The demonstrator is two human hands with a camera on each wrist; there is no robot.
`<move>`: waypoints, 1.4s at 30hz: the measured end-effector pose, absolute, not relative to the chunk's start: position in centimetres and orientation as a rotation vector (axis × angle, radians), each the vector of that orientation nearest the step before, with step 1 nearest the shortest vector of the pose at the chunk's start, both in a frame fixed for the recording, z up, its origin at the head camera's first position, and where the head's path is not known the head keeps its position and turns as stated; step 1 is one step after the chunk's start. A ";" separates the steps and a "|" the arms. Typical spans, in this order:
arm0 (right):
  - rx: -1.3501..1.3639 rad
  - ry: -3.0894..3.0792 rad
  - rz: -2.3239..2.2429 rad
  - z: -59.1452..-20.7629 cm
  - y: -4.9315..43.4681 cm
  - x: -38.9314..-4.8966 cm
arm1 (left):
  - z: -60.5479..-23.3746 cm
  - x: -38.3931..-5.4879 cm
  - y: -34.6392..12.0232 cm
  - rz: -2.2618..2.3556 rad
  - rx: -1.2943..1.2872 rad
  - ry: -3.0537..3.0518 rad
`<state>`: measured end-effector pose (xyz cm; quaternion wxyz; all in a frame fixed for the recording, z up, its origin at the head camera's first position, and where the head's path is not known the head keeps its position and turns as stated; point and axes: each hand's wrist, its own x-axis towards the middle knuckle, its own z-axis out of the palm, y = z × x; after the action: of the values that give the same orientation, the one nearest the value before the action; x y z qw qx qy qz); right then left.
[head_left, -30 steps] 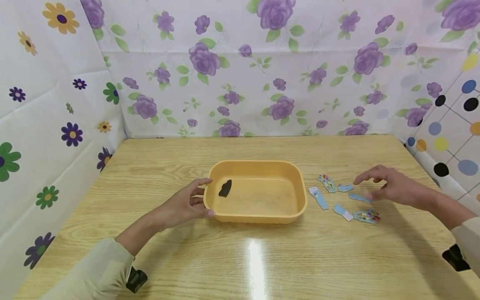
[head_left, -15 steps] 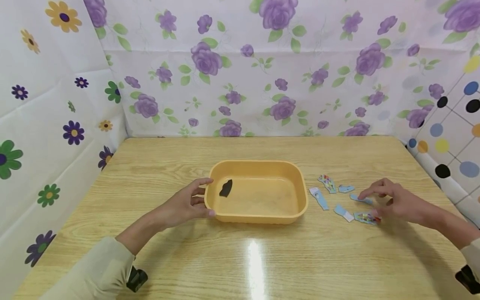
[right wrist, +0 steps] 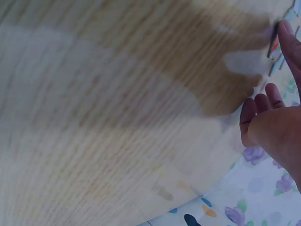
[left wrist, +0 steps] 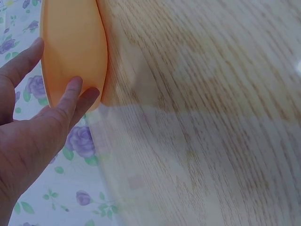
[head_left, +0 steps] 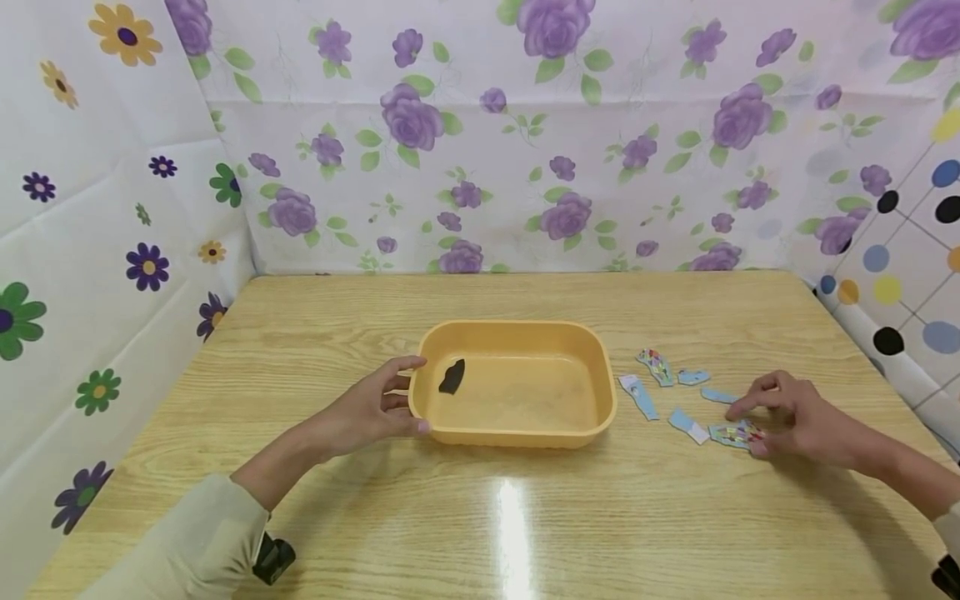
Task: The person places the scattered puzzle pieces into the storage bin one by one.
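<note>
In the head view, my left hand (head_left: 375, 404) rests at the left end of the yellow-orange plastic basin (head_left: 517, 438), thumb at the front corner and fingertips along the rim. The left wrist view shows those fingers fairly straight against the basin's wall (left wrist: 75, 42). My right hand (head_left: 802, 425) is low over the table at right, thumb and forefinger apart around a multicoloured puzzle-like card piece (head_left: 731, 434); the thumb is at its right end. The forefinger is close to a narrow blue piece (head_left: 717, 395). A dark piece (head_left: 452, 377) lies inside the basin.
Between basin and right hand lie a blue-and-pink piece (head_left: 639, 397), another blue-and-pink piece (head_left: 687, 425), a colourful piece (head_left: 657, 367) and a small blue piece (head_left: 693, 377). The wooden table (head_left: 337, 317) meets a flowered cloth (head_left: 480, 167) behind it.
My right hand has moved toward me and slightly right, from beside the blue pieces to the multicoloured piece nearest me. The left hand and basin keep their place.
</note>
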<state>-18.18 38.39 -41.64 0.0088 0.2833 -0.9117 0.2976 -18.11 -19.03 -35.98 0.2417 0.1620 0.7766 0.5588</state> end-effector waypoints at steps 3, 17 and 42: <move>0.894 -2.801 0.922 -41.9 38.4 -18.2 | -36.0 -18.1 -19.0 1.532 0.435 2.123; 0.929 -2.670 0.852 -42.9 38.3 -18.2 | -36.0 -17.9 -19.1 1.527 0.425 2.124; 0.670 -2.871 0.925 -41.7 38.4 -17.5 | -36.0 -18.1 -18.9 1.522 0.418 2.139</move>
<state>-17.53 38.42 -41.66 0.0258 0.2167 -0.9289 0.2991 -18.07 -18.91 -36.04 0.2394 0.1525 0.7814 0.5557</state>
